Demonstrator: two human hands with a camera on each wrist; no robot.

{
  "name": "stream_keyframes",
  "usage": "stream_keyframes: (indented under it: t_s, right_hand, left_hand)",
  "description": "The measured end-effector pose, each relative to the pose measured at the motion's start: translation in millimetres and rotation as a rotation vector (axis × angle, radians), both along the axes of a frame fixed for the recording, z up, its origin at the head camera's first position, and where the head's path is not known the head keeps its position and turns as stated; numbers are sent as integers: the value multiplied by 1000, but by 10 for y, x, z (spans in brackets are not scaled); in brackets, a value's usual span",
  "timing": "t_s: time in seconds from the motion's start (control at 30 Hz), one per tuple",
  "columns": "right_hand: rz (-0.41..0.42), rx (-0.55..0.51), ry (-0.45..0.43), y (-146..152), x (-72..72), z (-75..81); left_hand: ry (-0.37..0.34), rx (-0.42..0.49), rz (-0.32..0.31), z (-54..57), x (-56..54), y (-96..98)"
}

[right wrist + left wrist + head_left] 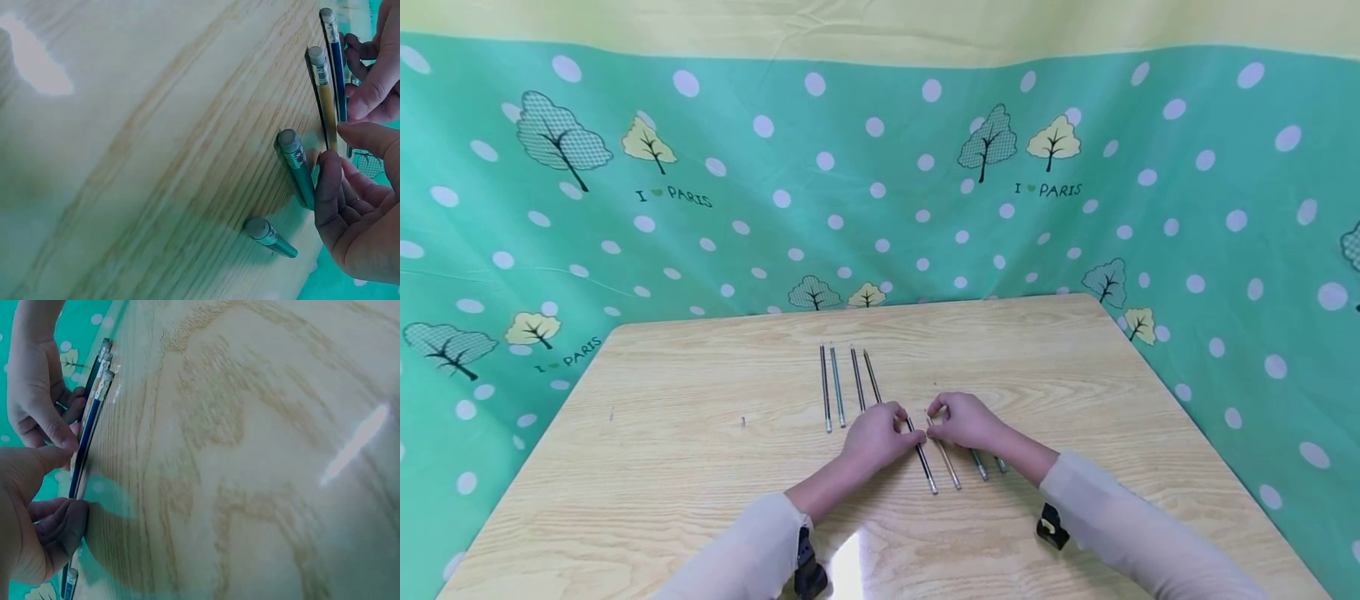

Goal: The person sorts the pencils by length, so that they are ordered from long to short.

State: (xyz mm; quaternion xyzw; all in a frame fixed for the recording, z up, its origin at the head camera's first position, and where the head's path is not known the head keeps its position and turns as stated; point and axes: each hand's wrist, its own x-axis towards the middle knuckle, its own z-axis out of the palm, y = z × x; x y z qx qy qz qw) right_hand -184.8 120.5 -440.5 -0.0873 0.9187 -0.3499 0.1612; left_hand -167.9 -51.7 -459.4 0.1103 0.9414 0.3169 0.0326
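Head view shows the left hand [874, 435] pinching a dark pencil [922, 458] and the right hand [966, 421] pinching a yellow pencil [948, 467] side by side on the counter [685, 458] (both eraser ends [933, 490] exposed), seemingly mid-alignment, with the next move likely calling for a gentle release.
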Motion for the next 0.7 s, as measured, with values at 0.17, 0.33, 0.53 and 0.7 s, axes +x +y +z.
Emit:
stream_keyframes:
  t_s: [0.17, 0.33, 0.53, 0.7]
  right_hand:
    - [0, 1, 1, -7, 2, 1]
    - [-1, 16, 20, -28, 5, -15]
    - [6, 19, 44, -68, 19, -15]
    - [16, 47, 60, -91, 31, -5]
  left_hand:
    - [-9, 31, -1, 5, 0, 20]
    - [-56, 111, -12, 9, 5, 30]
    - [-109, 209, 1, 20, 11, 12]
    - [-168, 278, 20, 21, 3, -1]
